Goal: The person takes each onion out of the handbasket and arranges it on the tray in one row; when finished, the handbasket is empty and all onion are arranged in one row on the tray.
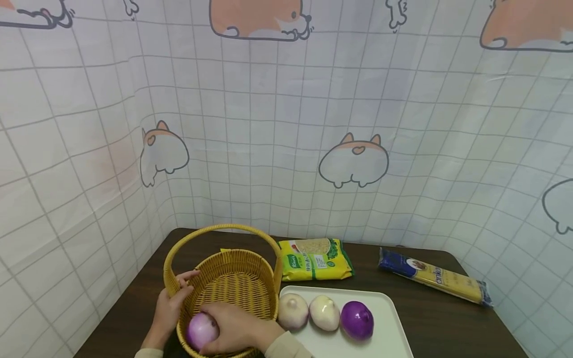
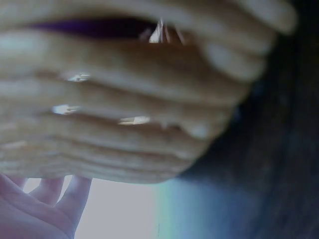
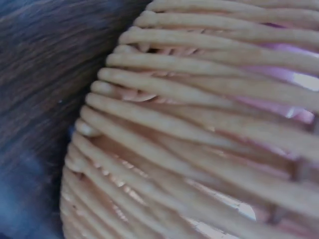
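Observation:
A wicker basket (image 1: pixel 237 266) with a tall hoop handle stands at the front left of the table. My left hand (image 1: pixel 169 306) grips its left side near the handle's base; in the left wrist view its fingers (image 2: pixel 75 199) show beyond the woven wall. Inside the basket, my right hand (image 1: pixel 237 325) holds a light purple onion (image 1: pixel 202 330) by the near left wall. The right wrist view is filled by the wicker wall (image 3: pixel 164 109), with purple showing through its gaps. On the white tray (image 1: pixel 389 343) lie two pale onions (image 1: pixel 293 311) and a dark purple onion (image 1: pixel 357 320).
Behind the tray lies a yellow and green food packet (image 1: pixel 315 259), close to the basket's right side. A long blue and yellow packet (image 1: pixel 434 276) lies slanted at the right of the dark wooden table (image 1: pixel 456 323). A patterned curtain (image 1: pixel 277 124) surrounds the table's back and sides.

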`<state>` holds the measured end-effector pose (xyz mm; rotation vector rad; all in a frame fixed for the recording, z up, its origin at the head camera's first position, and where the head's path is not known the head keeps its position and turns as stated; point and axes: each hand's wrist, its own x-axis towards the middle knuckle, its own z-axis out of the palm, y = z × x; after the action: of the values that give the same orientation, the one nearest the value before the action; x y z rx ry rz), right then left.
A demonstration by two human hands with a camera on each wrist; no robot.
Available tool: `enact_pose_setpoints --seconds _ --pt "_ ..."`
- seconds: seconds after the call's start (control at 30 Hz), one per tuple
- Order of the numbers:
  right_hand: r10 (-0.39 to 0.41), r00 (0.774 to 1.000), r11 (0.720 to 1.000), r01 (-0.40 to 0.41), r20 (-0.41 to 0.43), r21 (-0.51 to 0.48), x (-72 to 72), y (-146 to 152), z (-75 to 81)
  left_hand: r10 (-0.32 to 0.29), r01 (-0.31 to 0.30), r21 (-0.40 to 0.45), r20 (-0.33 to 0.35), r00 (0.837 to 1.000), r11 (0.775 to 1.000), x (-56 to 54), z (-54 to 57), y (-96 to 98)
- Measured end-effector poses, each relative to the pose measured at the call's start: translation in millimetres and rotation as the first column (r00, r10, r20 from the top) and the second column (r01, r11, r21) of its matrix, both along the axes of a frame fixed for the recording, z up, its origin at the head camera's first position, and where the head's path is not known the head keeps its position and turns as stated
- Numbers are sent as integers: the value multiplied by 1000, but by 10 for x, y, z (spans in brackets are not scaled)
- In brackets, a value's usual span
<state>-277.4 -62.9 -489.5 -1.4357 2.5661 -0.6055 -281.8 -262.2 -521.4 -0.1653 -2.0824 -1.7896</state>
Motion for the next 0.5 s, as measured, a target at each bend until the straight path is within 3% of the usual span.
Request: enact_pose_setpoints --seconds 0.2,0.5 --pt "-36 999 998 34 40 55 61 -13 29 0 0 -3 -2 1000 1000 6 -2 0" --pt "-69 989 998 69 132 2 52 66 21 17 -17 -10 6 1000 1000 6 14 10"
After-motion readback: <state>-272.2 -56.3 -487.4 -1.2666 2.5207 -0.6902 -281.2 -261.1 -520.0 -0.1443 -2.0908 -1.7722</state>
